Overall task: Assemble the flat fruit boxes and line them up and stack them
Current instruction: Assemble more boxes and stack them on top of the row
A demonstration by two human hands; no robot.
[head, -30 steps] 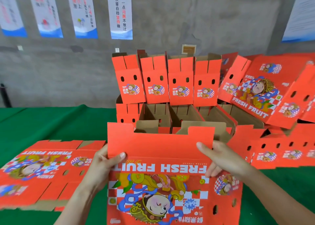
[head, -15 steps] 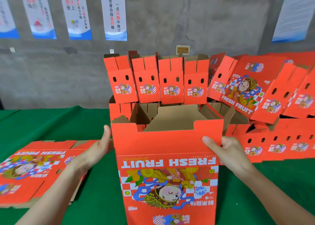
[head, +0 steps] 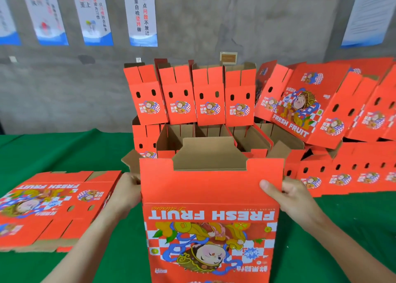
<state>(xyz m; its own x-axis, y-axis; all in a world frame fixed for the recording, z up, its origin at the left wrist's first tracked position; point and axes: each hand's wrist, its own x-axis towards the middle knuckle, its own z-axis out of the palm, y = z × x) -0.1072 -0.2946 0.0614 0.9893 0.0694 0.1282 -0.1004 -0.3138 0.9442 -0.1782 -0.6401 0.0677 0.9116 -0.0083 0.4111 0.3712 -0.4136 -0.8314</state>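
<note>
Your left hand [head: 126, 193] slid beside the box [head: 211, 197], now squared open before the stacked boxes [head: 209, 96]. Both it and your right hand [head: 293, 199] clamp fingers on upper corners; uneven squeezing could collapse it.

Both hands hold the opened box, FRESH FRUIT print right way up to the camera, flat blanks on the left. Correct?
One error: the head view shows the FRESH FRUIT print on the box upside down to the camera. The left hand and right hand do hold its sides, and the flat blanks lie on the left.
</note>
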